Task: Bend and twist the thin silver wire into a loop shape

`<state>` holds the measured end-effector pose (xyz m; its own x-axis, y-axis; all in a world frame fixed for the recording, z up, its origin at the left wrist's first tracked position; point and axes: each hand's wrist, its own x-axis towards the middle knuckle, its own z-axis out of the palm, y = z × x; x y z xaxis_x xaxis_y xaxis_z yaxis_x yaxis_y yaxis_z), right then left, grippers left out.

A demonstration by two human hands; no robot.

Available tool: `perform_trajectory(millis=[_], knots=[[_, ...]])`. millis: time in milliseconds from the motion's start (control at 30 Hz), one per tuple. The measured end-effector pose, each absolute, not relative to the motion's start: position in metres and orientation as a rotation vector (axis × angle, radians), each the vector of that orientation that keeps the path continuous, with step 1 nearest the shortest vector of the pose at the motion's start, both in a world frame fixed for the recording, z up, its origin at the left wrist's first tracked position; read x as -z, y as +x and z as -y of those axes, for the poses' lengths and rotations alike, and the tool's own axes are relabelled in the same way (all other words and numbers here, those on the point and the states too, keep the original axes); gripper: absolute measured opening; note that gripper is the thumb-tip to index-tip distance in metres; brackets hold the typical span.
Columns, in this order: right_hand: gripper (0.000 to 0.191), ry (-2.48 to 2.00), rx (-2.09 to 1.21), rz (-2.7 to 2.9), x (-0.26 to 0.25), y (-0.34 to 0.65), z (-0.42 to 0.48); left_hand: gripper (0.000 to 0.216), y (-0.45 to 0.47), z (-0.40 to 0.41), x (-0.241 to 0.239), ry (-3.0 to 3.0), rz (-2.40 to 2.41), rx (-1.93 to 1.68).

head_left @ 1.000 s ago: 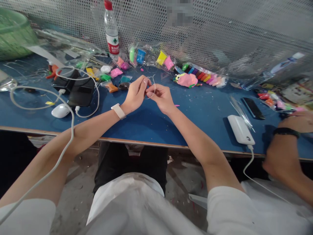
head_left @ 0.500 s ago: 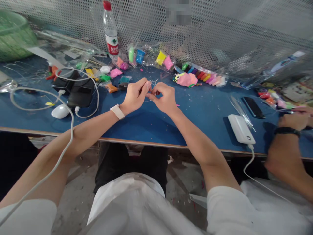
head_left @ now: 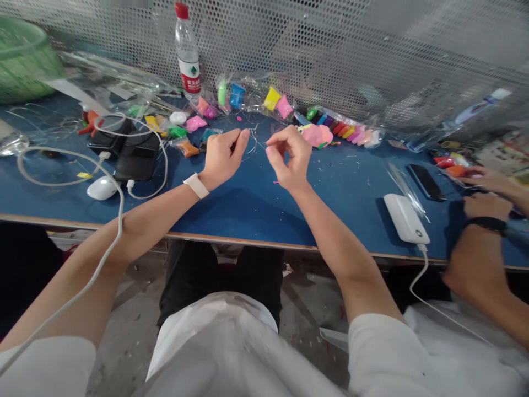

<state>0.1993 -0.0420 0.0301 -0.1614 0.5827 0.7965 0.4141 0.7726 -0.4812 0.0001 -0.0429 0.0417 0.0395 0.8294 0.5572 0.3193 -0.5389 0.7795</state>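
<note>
My left hand, with a pale band at the wrist, is closed in a pinch above the blue table. To its right my right hand pinches too, thumb and index fingertip together. A thin, clear thread runs in loops between the two sets of fingertips; its ends are too fine to follow. Behind my right hand lies a pink clay figure, partly covered by it. A small bright pink piece rests below that hand's thumb.
Bags of coloured clay line the back by a water bottle. Left are a black power bank with white cables and a green basket. Right are a white power bank, a phone and a co-worker's hands.
My hands have drawn apart, the right one moving right, with thread now visible between them. The co-worker's hands at the right have shifted.
</note>
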Motion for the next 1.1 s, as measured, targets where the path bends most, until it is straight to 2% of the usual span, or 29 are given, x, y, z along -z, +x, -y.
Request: perform_trajectory(millis=[133, 567, 700, 900, 1100], knots=[[0.050, -0.833, -0.134, 1.885, -0.036, 0.185, 0.052, 0.060, 0.000, 0.041, -0.041, 1.945, -1.123, -1.496], [0.058, -0.812, -0.447, 1.665, -0.049, 0.192, 0.039, 0.057, -0.009, 0.027, -0.023, 2.768, -1.098, -1.398], [0.058, -0.835, -0.435, 1.656, -0.053, 0.203, 0.034, 0.059, -0.009, 0.024, -0.020, 2.922, -1.064, -1.407], [0.058, -0.866, -0.385, 1.681, -0.054, 0.205, 0.038, 0.056, -0.006, 0.022, -0.018, 2.675, -1.093, -1.501], [0.061, -0.838, -0.431, 1.687, -0.049, 0.203, 0.031, 0.056, -0.002, 0.026, -0.017, 2.445, -0.912, -1.468]])
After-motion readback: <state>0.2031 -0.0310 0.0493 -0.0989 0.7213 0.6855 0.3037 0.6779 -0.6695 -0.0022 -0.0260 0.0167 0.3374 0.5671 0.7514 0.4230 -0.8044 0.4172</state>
